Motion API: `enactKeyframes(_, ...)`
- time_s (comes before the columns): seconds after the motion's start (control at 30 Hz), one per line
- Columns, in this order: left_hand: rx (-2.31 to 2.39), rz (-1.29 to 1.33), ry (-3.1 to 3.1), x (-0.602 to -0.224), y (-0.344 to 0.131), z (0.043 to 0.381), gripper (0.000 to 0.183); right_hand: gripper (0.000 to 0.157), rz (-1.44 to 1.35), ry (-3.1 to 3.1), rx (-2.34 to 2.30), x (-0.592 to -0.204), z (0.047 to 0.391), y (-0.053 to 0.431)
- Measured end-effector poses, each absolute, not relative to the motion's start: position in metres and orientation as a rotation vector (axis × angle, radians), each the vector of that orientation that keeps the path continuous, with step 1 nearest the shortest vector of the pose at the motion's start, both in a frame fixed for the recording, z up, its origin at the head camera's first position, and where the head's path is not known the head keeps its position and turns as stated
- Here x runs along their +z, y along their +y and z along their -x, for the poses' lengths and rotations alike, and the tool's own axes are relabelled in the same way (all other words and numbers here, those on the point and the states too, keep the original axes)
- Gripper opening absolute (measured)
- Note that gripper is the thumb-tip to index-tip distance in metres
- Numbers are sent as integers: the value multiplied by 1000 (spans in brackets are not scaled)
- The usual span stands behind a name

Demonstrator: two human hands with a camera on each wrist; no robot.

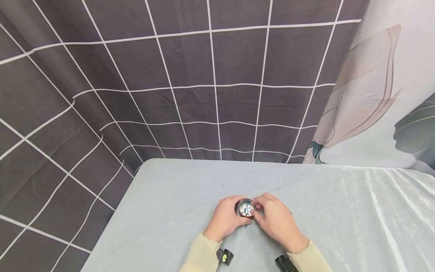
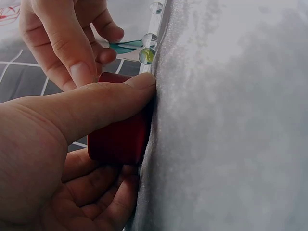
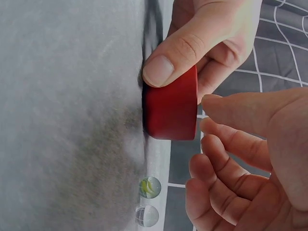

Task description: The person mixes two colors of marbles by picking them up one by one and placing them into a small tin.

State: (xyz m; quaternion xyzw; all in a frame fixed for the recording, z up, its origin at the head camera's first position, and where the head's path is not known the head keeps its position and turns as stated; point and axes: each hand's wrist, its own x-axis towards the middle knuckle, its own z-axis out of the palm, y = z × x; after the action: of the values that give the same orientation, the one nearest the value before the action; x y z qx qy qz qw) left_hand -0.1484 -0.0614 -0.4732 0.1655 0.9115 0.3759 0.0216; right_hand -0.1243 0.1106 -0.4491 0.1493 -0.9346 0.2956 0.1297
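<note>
A small red cylindrical cup (image 3: 173,108) stands on the light cloth, with several round, shiny pieces (image 1: 246,208) that look like marbles showing in its open top. My left hand (image 1: 225,215) grips the cup's side between thumb and fingers. Loosely bent, the fingers of my right hand (image 1: 276,219) reach to the cup's rim, the thumb and forefinger tips at its edge. Nothing shows between them. Beside the cup on the cloth, on my right hand's side, lie a marble with a yellow-green swirl (image 3: 150,187) and a clear marble (image 3: 147,215); another clear marble (image 2: 156,7) lies farther off.
The pale cloth-covered table (image 1: 170,196) extends around both hands. Behind it and on the left hangs a dark curtain with a white grid (image 1: 190,64). A light curtain with a leaf pattern (image 1: 374,94) hangs at the right.
</note>
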Motion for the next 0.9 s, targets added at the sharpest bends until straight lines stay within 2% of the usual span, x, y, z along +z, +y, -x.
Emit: enactKeyframes(0.9, 1144, -474, 2826, -471, -60, 147, 53, 22, -447, -2694, 799, -443, 118, 126)
